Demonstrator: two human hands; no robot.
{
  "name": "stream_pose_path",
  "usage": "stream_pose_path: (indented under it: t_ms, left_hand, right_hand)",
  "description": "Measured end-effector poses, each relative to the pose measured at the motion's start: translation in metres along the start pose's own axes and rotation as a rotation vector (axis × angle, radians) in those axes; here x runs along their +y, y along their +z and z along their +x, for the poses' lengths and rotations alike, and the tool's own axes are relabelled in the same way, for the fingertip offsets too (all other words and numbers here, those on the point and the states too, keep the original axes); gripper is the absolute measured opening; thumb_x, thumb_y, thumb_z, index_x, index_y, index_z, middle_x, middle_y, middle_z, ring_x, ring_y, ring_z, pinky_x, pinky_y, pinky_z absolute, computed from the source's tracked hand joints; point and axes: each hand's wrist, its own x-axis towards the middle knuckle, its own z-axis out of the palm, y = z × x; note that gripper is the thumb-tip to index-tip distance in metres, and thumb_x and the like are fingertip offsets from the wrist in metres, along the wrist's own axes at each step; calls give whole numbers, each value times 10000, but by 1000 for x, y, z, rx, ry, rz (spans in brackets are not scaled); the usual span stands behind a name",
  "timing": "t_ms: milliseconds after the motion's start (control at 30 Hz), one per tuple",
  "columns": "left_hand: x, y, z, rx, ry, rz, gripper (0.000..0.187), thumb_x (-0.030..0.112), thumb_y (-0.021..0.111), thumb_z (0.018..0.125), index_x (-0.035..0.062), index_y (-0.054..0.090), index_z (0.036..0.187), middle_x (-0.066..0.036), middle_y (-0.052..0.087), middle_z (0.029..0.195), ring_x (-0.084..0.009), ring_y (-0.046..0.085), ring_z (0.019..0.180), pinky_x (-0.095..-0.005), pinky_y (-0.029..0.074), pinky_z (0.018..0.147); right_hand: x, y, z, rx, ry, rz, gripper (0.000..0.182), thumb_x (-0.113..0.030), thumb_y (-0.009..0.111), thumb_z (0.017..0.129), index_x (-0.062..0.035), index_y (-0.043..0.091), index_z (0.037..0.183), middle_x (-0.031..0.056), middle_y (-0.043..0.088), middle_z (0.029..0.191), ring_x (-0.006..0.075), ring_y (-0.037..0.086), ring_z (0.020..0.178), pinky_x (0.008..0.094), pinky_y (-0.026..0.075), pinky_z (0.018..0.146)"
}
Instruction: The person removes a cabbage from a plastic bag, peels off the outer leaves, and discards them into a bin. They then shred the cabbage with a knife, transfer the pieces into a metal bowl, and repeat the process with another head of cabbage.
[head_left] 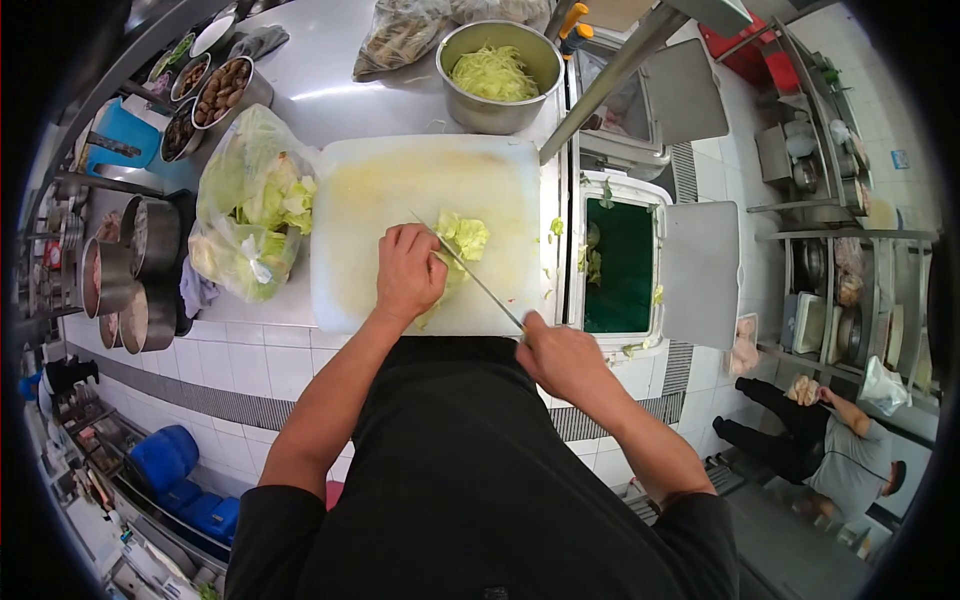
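On the white cutting board lies a piece of pale green lettuce, with more leaf on the other side of the blade. My left hand rests on the board with its fingers curled against the lettuce, partly hiding it. A knife is in my right hand, fingers closed round its handle. The blade runs diagonally across the lettuce, its tip just beyond my left fingers. To the left of the board sits a clear plastic bag of lettuce leaves.
Behind the board stands a metal pot of shredded greens. To the right, a green-lined bin holds scraps, its lid folded open. Metal containers stand at left. Another person is at far right. A metal post slants at upper right.
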Motion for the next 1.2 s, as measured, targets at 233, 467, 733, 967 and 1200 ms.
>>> stream_pose_path:
  t_ms: [233, 467, 733, 967, 1200]
  left_hand:
    - [1, -2, 2, -12, 15, 7, 173, 70, 592, 770, 80, 604, 943, -105, 591, 1020, -346, 555, 993, -469, 436, 851]
    - [3, -2, -1, 21, -23, -15, 169, 60, 589, 774, 71, 594, 943, -127, 579, 1044, -353, 556, 998, -468, 438, 858]
    - [3, -2, -2, 32, -8, -26, 188, 56, 596, 774, 69, 583, 962, -133, 573, 1040, -359, 554, 992, -468, 438, 858]
    - [2, -3, -2, 20, -16, -14, 187, 64, 592, 769, 58, 570, 954, -134, 566, 1018, -359, 549, 976, -465, 434, 848]
    - [3, -3, -1, 36, -40, -51, 188, 47, 593, 761, 55, 548, 943, -141, 560, 1010, -361, 547, 955, -470, 428, 836]
  right_hand:
    - [9, 58, 101, 189, -107, 49, 233, -215, 584, 976, 8, 528, 1011, 246, 695, 737, 457, 704, 739, 566, 551, 702]
    - [-9, -14, 5, 3, -41, 44, 247, -220, 600, 968, 12, 523, 1003, 255, 694, 737, 468, 700, 728, 579, 544, 696]
    - [8, 67, 85, 151, -85, 42, 234, -216, 592, 975, -3, 510, 1027, 246, 691, 735, 466, 694, 731, 580, 542, 694]
    - [-2, 25, 60, 118, -117, 59, 232, -218, 605, 962, -8, 527, 1024, 253, 699, 758, 459, 705, 752, 579, 550, 716]
    - [-6, 4, 16, -50, 4, 9, 251, -228, 613, 961, -7, 529, 1046, 247, 709, 779, 457, 707, 771, 578, 550, 725]
